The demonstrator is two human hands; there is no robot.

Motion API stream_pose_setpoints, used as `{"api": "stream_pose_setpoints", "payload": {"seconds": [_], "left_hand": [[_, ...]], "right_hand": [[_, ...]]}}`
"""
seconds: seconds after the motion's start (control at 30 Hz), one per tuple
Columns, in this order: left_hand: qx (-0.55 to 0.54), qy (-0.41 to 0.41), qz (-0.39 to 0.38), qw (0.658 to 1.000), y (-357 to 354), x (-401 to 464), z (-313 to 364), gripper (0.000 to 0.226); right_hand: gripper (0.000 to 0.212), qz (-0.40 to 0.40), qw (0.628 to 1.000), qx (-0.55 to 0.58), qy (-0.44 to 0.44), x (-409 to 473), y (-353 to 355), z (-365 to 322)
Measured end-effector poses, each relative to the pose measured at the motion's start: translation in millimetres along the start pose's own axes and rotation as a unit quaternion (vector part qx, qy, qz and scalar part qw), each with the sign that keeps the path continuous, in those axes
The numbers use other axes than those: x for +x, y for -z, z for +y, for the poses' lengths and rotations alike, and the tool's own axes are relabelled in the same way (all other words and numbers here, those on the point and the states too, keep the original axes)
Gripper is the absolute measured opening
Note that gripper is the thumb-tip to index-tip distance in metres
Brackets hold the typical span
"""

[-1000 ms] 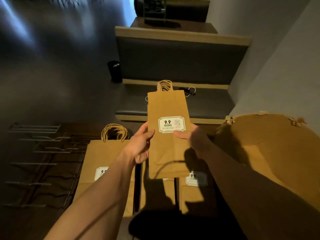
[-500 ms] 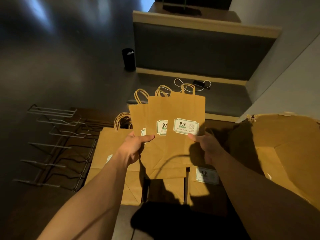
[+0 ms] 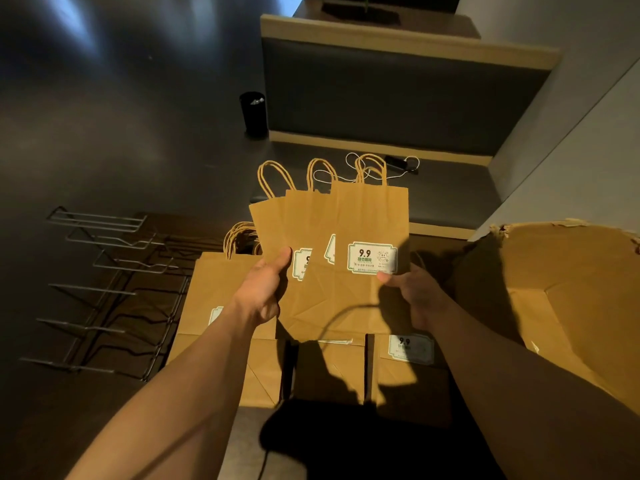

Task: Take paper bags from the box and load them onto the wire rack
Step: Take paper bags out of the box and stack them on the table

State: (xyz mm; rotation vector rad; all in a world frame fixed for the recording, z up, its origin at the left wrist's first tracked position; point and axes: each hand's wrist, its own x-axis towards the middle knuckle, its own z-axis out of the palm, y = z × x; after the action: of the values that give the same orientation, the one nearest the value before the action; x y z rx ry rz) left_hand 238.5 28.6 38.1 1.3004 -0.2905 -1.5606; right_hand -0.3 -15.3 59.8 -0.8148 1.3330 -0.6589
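Three paper bags (image 3: 346, 271) fanned out and held up above the table (image 3: 48, 420), long axes upright, twisted handles pointing up and away, printed labels facing the camera. Leftmost bag leaning left, rightmost nearly straight. Left hand (image 3: 265, 289) pinching the left edge of the fan, thumb lying across the front. Right hand (image 3: 412, 292) gripping the right edge just below the label, thumb on the front, other fingers hidden behind the paper.

Below the fan, flat on the table: a larger bag (image 3: 221, 306) to the left with its handles pointing away, and more bags (image 3: 408, 362) laid flat under the hands, partly in shadow. Wire rack (image 3: 104, 292) at the left of the table, prongs bare, well apart from the held bags, the larger bag lying between. Open cardboard box (image 3: 561, 306) at the right, torn flap raised. Beyond the table, a padded bench seat (image 3: 450, 195) carrying a dark gadget with a white cable (image 3: 398, 166), and a black bin (image 3: 253, 114) on the floor.
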Motion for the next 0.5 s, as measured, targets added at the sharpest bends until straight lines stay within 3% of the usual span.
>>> {"api": "stream_pose_setpoints", "payload": {"seconds": [0.2,0.33,0.5], "left_hand": [[0.084,-0.024,0.046,0.995,-9.6,0.3,-4.2,0.035],[0.073,-0.042,0.056,0.995,-16.6,-1.0,-14.4,0.025],[0.071,-0.061,0.05,0.994,-20.9,0.2,-14.5,0.034]], "right_hand": [[0.025,-0.017,1.0,-0.004,-0.004,2.1,-2.4,-0.6],[0.034,-0.022,0.998,-0.041,0.043,4.3,-7.5,2.6],[0.036,-0.073,0.991,-0.087,0.076,0.7,-11.8,4.0]]}}
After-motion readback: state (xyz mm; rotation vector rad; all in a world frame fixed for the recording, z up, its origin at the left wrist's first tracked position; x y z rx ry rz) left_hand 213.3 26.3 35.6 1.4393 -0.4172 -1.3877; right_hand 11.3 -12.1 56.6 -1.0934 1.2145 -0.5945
